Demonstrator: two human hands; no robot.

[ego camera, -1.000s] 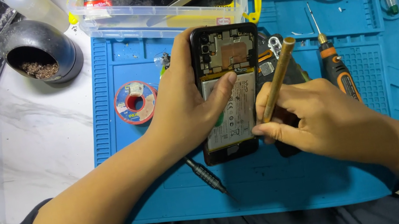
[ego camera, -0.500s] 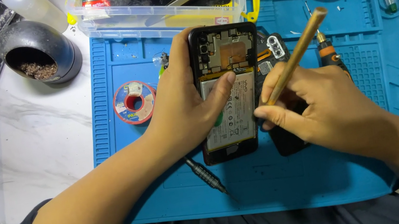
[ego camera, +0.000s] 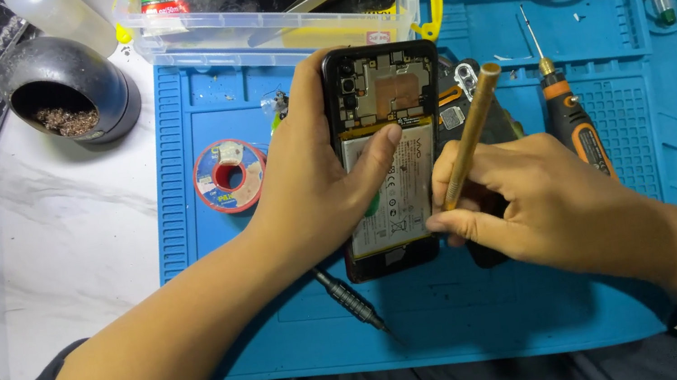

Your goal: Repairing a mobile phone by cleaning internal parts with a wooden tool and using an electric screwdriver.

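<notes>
Surface: we work over a blue mat (ego camera: 646, 276)
Left hand (ego camera: 310, 181): we grip the opened phone (ego camera: 389, 163)
Right hand (ego camera: 542, 202): we pinch a brass tool (ego camera: 469, 136)

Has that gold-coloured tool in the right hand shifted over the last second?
Yes. The brass tool has tipped: its top end swung right toward the orange screwdriver, then partway back, while its lower tip stayed at the opened phone edge.

I see a shiny brass tool (ego camera: 468, 133), a soft blue rubber mat (ego camera: 505, 309), and a clear plastic box (ego camera: 275, 31).
</notes>
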